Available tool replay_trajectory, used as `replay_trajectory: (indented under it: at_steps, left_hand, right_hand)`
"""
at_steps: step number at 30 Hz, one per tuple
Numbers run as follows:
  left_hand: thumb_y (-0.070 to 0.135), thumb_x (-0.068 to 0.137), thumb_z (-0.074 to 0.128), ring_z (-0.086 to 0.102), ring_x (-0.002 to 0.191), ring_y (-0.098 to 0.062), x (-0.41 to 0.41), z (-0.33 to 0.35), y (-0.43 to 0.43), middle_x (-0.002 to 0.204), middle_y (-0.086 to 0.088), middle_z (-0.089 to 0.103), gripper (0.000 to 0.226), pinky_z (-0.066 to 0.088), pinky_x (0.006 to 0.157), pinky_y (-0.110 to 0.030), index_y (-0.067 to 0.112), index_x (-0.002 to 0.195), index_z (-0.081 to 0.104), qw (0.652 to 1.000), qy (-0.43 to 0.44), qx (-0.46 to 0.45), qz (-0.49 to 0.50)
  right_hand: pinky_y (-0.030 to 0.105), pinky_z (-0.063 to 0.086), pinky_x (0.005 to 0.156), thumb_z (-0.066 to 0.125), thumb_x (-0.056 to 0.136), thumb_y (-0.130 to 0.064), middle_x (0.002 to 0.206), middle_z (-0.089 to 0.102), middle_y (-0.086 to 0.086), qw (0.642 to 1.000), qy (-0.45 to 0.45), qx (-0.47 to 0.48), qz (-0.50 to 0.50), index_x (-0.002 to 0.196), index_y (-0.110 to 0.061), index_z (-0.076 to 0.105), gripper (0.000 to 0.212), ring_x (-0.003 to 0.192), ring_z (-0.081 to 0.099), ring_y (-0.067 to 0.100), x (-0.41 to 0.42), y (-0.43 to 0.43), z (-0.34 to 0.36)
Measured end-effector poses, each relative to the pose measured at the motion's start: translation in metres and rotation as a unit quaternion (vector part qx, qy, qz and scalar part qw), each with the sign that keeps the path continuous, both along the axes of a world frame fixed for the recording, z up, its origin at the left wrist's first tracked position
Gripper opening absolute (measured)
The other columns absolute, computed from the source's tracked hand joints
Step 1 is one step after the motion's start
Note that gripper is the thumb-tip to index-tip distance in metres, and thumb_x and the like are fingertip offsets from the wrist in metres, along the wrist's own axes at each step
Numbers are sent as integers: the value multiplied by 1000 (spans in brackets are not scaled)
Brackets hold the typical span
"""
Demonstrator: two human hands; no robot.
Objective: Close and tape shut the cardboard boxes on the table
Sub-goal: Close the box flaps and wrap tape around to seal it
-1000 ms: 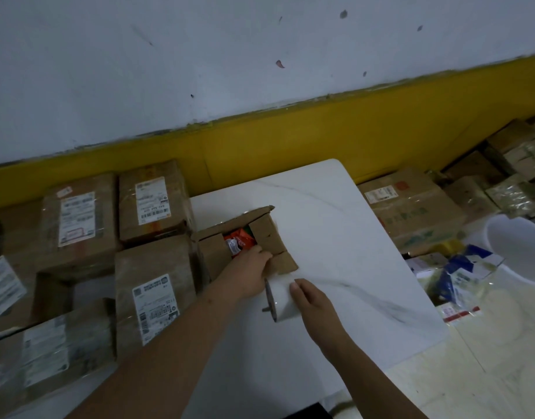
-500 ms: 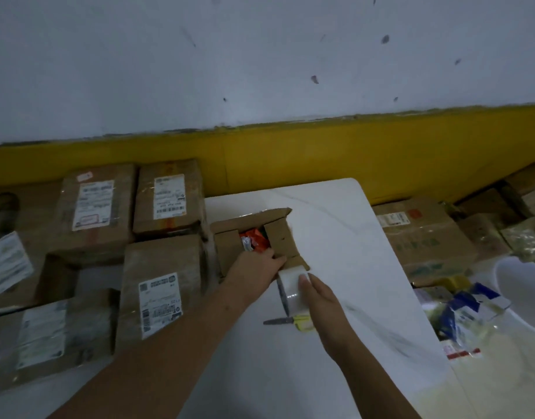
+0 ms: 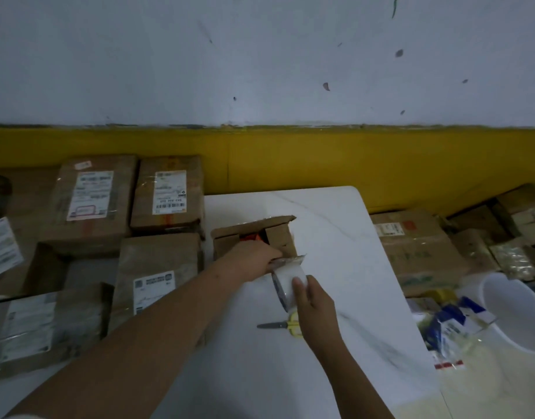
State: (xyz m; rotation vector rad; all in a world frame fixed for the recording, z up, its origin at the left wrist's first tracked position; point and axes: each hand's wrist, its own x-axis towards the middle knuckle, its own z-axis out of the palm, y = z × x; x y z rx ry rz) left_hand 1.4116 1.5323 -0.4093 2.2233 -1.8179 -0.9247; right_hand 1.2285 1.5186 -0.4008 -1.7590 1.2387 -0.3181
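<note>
Step in hand: starting a strip of tape on the open cardboard box [image 3: 254, 237], centre of the frame, on the white table [image 3: 335, 225].
Box state: the flaps stand up and orange contents show; judged not ready for sealing.
Method: fold the flaps flat first. Anchor the tape end [image 3: 290, 259] on the near wall, draw the tape roll [image 3: 285, 282] across the seam under tension, then press the strip down along its length.
Left hand [image 3: 251, 263]: reaches in from lower left, palm down at the box's near edge, fingertips at the tape end. Whether it pinches or presses cannot be told.
Right hand [image 3: 313, 303]: grasps the tape roll, fingers over its top, just below the box.
Scissors [image 3: 278, 325]: flat on the table beside the right hand, within reach for the cut.
</note>
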Motion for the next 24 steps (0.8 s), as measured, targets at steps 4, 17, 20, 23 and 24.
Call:
replay_trajectory:
  at_steps: [4, 17, 20, 23, 24]
  left_hand:
    - [17, 90, 52, 61, 92, -21, 18, 22, -15, 99, -1, 64, 18, 52, 85, -37, 22, 102, 64, 986, 81, 138, -41]
    - [42, 100, 49, 56, 69, -18, 5, -1, -18, 73, -5, 62, 42, 44, 67, -35, 14, 73, 65, 983, 165, 22, 71]
    - [39, 101, 48, 61, 77, -24, -5, -1, -15, 83, -10, 67, 42, 49, 74, -37, 9, 82, 69, 982, 167, 57, 74]
    - [36, 101, 46, 58, 83, -21, -18, -12, -9, 89, -10, 64, 38, 48, 80, -34, 7, 90, 68, 984, 146, 88, 60]
    - [34, 101, 48, 58, 82, -20, -18, -17, -10, 83, -7, 62, 36, 48, 77, -32, 10, 82, 66, 984, 144, 78, 68]
  right_hand:
    - [17, 35, 59, 48, 101, -33, 67, 46, 3, 1000, 5, 10, 17, 74, -12, 45, 34, 61, 44, 7, -1, -5, -5]
    - [24, 40, 65, 45, 100, -45, 77, 56, 13, 988, -54, 143, -31, 88, 0, 60, 49, 71, 52, 13, 3, -1, -19]
    - [28, 32, 54, 48, 96, -52, 61, 47, 2, 997, 55, 54, -16, 64, -10, 46, 53, 58, 45, 13, 8, -7, -26]
    - [26, 36, 54, 46, 96, -54, 61, 54, -4, 982, 174, 66, 8, 62, -19, 52, 50, 58, 53, 11, 0, -3, -36]
    - [27, 39, 57, 43, 97, -56, 63, 56, -3, 976, 205, 77, 5, 63, -18, 55, 53, 60, 54, 11, -5, -2, -41]
